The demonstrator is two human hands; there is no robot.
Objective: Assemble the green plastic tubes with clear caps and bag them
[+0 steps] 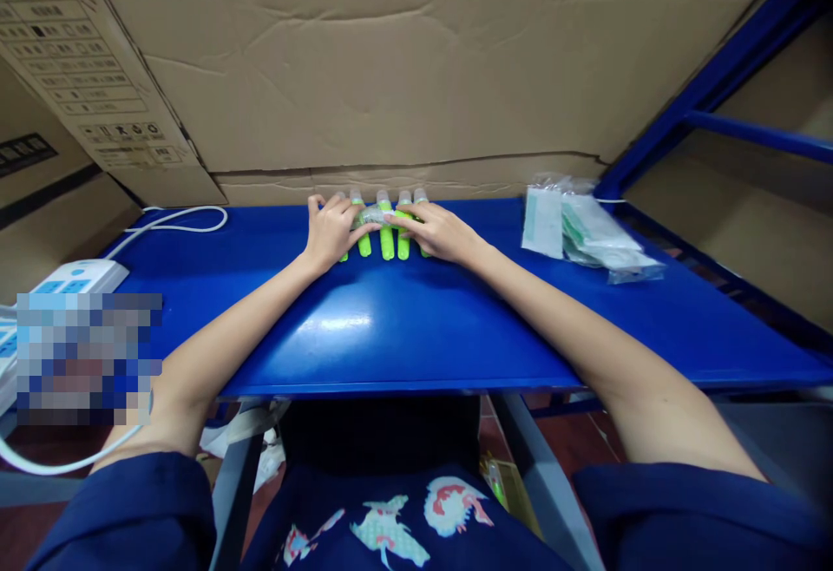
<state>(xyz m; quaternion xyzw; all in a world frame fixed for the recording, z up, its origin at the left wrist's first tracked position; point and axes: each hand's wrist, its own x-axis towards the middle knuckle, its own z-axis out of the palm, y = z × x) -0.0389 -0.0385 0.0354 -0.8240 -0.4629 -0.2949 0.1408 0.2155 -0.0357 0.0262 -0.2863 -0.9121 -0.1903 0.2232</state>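
Observation:
Several bright green tubes (387, 237) with clear caps lie side by side at the back of the blue table. Across them, a green tube with a clear, ribbed end (372, 217) is held sideways between both hands. My left hand (329, 234) pinches its clear end between thumb and fingers. At the other end, my right hand (439, 231) is closed on the green part. Fingers hide much of this tube and partly cover the outer tubes in the row. Its exact kind cannot be made out.
Flat plastic packets (602, 232) lie on the right of the blue table (338, 328). A white power strip (95, 278) with a cable (186, 217) is at the left. Behind stands a cardboard wall (403, 85), and a blue metal frame (709, 85) rises on the right.

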